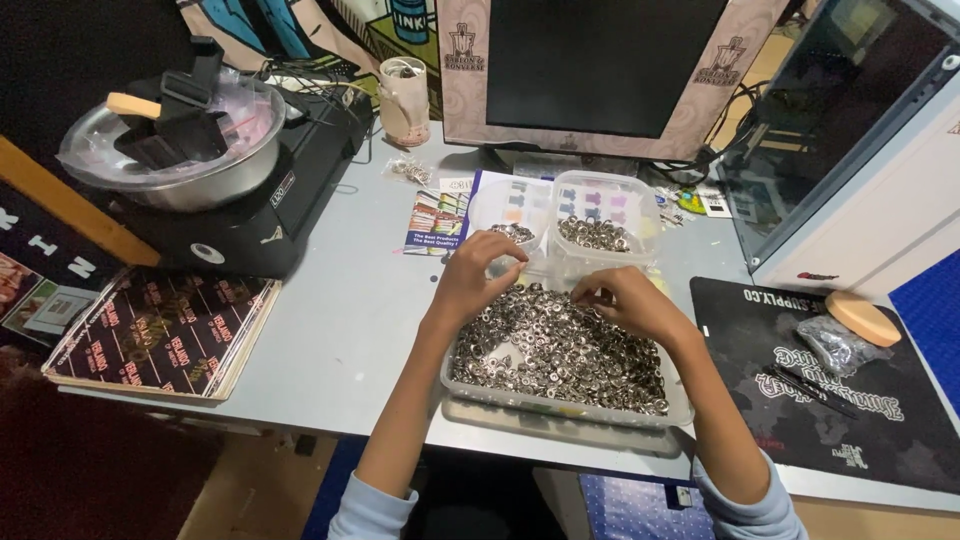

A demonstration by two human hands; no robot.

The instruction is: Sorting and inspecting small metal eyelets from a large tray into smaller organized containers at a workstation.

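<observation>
Resting on the grey worktop, a clear tray heaped with small metal rings is worked over by both hands. The left hand is curled over the heap's far edge, fingertips pinched on rings. The right hand is likewise closed on rings, near two smaller tubs.

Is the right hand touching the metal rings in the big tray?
Touching. The head view shows the right hand with its fingertips down in the pile of metal rings in the clear tray, no gap visible.

Bright, even overhead light, sharp centre, dim left edge, wide-angle bending at borders.
</observation>
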